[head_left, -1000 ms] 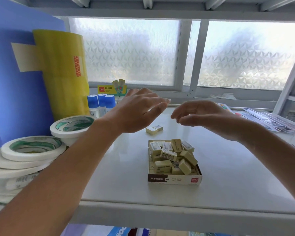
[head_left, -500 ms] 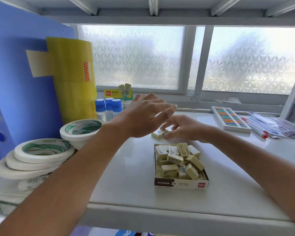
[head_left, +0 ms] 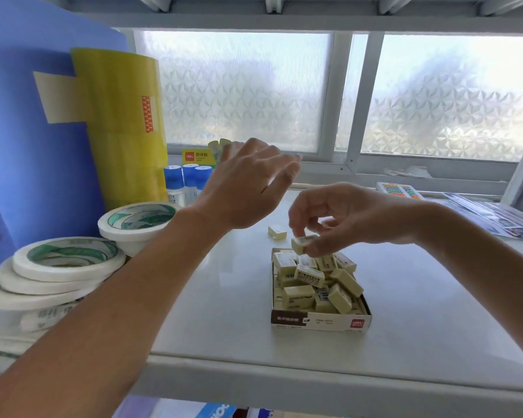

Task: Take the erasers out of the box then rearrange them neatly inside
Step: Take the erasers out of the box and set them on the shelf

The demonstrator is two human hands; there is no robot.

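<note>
A low cardboard box (head_left: pixel 320 321) stands on the white shelf, heaped with several pale yellow wrapped erasers (head_left: pixel 310 277) lying at odd angles. My right hand (head_left: pixel 341 217) pinches one eraser (head_left: pixel 303 243) just above the box's far end. A single loose eraser (head_left: pixel 277 232) lies on the shelf behind the box. My left hand (head_left: pixel 248 182) hovers higher up and to the left of the box, fingers relaxed, holding nothing.
Stacked white tape rolls (head_left: pixel 64 268) and a tall yellow tape stack (head_left: pixel 127 128) crowd the left, beside a blue folder (head_left: pixel 27 131). Blue-capped glue bottles (head_left: pixel 183 179) stand at the back. A colourful paint set (head_left: pixel 397 190) and papers (head_left: pixel 495 214) lie at the right.
My right hand reached down to the two loose erasers behind the box, then lifted one and brought it over the box's far end. My left hand stayed hovering.
</note>
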